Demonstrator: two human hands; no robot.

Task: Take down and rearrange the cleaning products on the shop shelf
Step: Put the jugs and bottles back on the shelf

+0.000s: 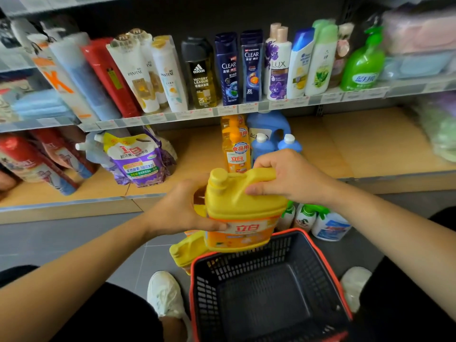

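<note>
yellow jug [244, 213]: big handled detergent jug, cap on, upright with a slight tilt; held in the air above the far rim of the basket, in front of the lower shelf
right hand [288, 178]: on top; fingers curled round the jug's handle; carries the weight
left hand [182, 211]: wraps the jug's side, thumb on the orange label; fingers behind, hidden
step: probably moving the jug between shelf and basket; which way, cannot tell
how to do it well: keep the handle grip firm; left hand steadies the body so the jug doesn't swing; keep the cap up; set the base flat before letting go
basket [291, 253]: black mesh, red rim; on the floor between the feet; nothing seen inside
second yellow jug [185, 253]: on the floor just beside the basket's left corner; avoid knocking it
spray bottles [318, 220]: on the floor behind the basket, to the right
lower shelf [345, 144]: wooden board, bare patches on both sides of the orange bottles [235, 149] and blue bottles [269, 141]; room for the jug there
risk: jug looks heavy; could clip the basket rim or the orange bottles
</note>
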